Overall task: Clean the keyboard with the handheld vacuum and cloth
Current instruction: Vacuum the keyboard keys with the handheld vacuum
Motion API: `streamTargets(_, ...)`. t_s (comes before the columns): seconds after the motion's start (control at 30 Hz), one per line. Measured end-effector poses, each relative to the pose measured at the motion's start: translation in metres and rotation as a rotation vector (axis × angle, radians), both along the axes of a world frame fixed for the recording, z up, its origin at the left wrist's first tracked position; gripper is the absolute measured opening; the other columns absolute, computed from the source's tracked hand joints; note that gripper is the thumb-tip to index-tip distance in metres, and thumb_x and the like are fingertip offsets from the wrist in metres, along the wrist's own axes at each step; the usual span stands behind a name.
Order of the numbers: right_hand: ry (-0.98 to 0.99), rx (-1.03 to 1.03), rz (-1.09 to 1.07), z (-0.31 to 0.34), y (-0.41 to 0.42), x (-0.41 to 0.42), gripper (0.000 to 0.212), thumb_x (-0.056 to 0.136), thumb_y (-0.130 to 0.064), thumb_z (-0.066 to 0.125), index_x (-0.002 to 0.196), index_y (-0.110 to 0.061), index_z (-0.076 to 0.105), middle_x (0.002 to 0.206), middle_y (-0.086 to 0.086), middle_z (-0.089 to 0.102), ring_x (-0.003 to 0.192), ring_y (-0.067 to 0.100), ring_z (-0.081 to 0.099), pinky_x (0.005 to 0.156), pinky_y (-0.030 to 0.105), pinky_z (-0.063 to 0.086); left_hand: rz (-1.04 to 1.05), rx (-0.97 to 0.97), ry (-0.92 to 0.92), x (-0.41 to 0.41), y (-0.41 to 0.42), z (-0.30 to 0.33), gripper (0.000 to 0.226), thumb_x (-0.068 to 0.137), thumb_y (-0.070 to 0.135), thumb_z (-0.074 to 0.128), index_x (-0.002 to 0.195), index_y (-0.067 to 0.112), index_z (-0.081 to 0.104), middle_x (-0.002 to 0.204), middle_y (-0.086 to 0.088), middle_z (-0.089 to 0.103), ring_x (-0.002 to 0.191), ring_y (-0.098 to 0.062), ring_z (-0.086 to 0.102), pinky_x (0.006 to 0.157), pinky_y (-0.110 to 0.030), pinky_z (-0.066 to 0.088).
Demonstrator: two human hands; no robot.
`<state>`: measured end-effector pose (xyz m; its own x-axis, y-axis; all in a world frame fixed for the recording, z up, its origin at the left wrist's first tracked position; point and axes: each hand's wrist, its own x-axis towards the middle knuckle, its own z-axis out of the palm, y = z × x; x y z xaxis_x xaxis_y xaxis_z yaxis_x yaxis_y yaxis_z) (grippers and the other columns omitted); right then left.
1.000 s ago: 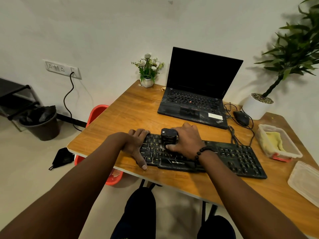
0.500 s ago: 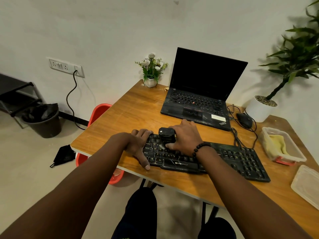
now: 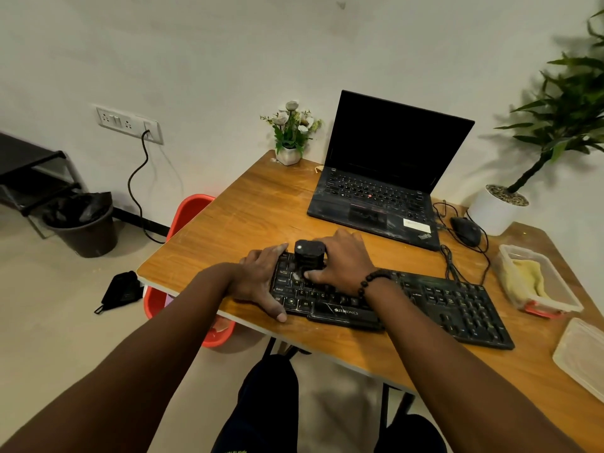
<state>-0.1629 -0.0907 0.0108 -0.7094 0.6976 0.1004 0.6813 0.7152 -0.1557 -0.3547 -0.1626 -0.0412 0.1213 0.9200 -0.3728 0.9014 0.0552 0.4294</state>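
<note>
**Desk editor:** What are the hands doing?

**Photographer:** The right hand [image 3: 343, 259], a bead bracelet [image 3: 371, 281] at its wrist, wraps around a small black handheld vacuum [image 3: 309, 255] standing upright on the left part of a black keyboard [image 3: 425, 302]. The thumb curls across the vacuum's front, low down. The left hand [image 3: 258, 279] braces the keyboard's left end, fingers spread over the far corner and thumb stretched along the near edge.

**Desk editor:** And where does the keyboard sit?

**Photographer:** Along the near edge of a wooden table [image 3: 235, 223], angled slightly. Behind it stands an open laptop [image 3: 385, 178] with a dark screen; a black mouse [image 3: 465, 228] lies just to the laptop's right, its cable looping toward the keyboard.

**Desk editor:** The cloth?

**Photographer:** A yellow cloth [image 3: 526, 277] lies inside an open clear container [image 3: 568, 299] at the table's right side, well apart from both hands. A loose lid [image 3: 581, 354] rests nearer the camera. A small flower pot [image 3: 289, 138] occupies the far corner, a larger potted plant [image 3: 500, 207] the right. On the floor stand a red tub [image 3: 192, 207] and a dark bin [image 3: 85, 223].
</note>
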Motion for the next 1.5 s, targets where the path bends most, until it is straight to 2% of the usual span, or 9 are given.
streamTargets(0.2,0.049,-0.072,0.028,0.001,-0.004,-0.010,0.041,0.078,-0.048,0.070,0.113,-0.029,0.060,0.092,-0.016,0.053,0.102,0.016,0.041,0.091,0.035,0.032,0.043,0.043,-0.100,0.001,-0.009,0.002,0.152,0.054,0.066,0.085,0.152,0.028,-0.024,0.160,0.001,0.005,0.147,-0.030,0.004,0.118,-0.053,0.013)
streamTargets(0.33,-0.052,0.187,-0.009,0.000,-0.003,-0.017,0.041,0.079,-0.052,0.066,0.112,-0.028,0.059,0.105,-0.010,0.063,0.107,0.019,0.043,0.092,0.036,0.032,0.062,0.067,-0.115,0.001,-0.009,-0.002,0.150,0.060,0.058,0.088,0.153,0.027,-0.025,0.161,0.001,0.005,0.147,-0.027,0.005,0.119,-0.052,0.013)
streamTargets(0.47,0.067,-0.112,0.046,-0.005,-0.007,-0.020,0.041,0.076,-0.049,0.070,0.112,-0.031,0.061,0.100,-0.010,0.061,0.103,0.017,0.042,0.090,0.035,0.031,0.090,0.062,-0.103,0.005,-0.011,0.004,0.136,0.064,0.051,0.089,0.154,0.022,-0.008,0.156,-0.002,0.013,0.145,-0.032,0.011,0.117,-0.050,0.019)
streamTargets(0.83,0.061,0.116,-0.027,-0.004,-0.014,-0.026,0.036,0.077,-0.050,0.069,0.106,-0.032,0.061,0.098,-0.015,0.063,0.102,0.015,0.044,0.090,0.034,0.031,0.131,0.072,-0.151,-0.001,-0.010,-0.006,0.146,0.052,0.061,0.090,0.152,0.033,-0.012,0.155,-0.005,0.017,0.145,-0.033,0.011,0.116,-0.056,0.022)
streamTargets(0.97,0.132,-0.189,0.035,-0.005,-0.015,-0.018,0.039,0.074,-0.049,0.071,0.107,-0.030,0.062,0.085,-0.017,0.055,0.095,0.012,0.044,0.093,0.037,0.038,0.125,0.059,-0.161,-0.003,-0.010,-0.008,0.151,0.050,0.067,0.089,0.152,0.036,-0.019,0.159,-0.005,0.011,0.148,-0.034,0.005,0.118,-0.059,0.018)
streamTargets(1.1,0.004,0.126,-0.002,-0.003,-0.018,-0.018,0.037,0.078,-0.054,0.066,0.106,-0.031,0.059,0.092,-0.015,0.058,0.100,0.013,0.039,0.089,0.034,0.028,0.122,0.081,-0.146,-0.001,-0.010,-0.008,0.154,0.048,0.070,0.088,0.152,0.035,-0.021,0.159,-0.004,0.012,0.148,-0.033,0.007,0.118,-0.059,0.018)
streamTargets(1.23,0.047,-0.039,0.055,-0.002,-0.025,-0.020,0.037,0.077,-0.051,0.068,0.106,-0.030,0.060,0.091,-0.014,0.059,0.098,0.013,0.039,0.088,0.035,0.030,0.095,0.071,-0.138,-0.001,-0.009,-0.009,0.150,0.055,0.064,0.088,0.154,0.029,-0.018,0.161,-0.002,0.006,0.148,-0.032,0.004,0.119,-0.055,0.015)
streamTargets(1.37,0.034,0.150,0.004,-0.005,-0.023,-0.021,0.031,0.077,-0.051,0.068,0.098,-0.032,0.059,0.092,-0.014,0.061,0.098,0.014,0.041,0.087,0.034,0.031,0.110,0.076,-0.140,0.001,-0.010,-0.006,0.142,0.059,0.057,0.089,0.155,0.025,-0.011,0.157,-0.002,0.012,0.146,-0.032,0.008,0.118,-0.052,0.016)
streamTargets(1.5,0.076,-0.092,0.042,-0.005,-0.024,-0.016,0.033,0.077,-0.050,0.069,0.103,-0.031,0.061,0.091,-0.013,0.058,0.096,0.012,0.038,0.089,0.035,0.030,0.095,0.062,-0.157,-0.003,-0.007,-0.012,0.154,0.044,0.077,0.083,0.152,0.036,-0.018,0.160,-0.002,0.009,0.148,-0.033,0.003,0.118,-0.058,0.014)
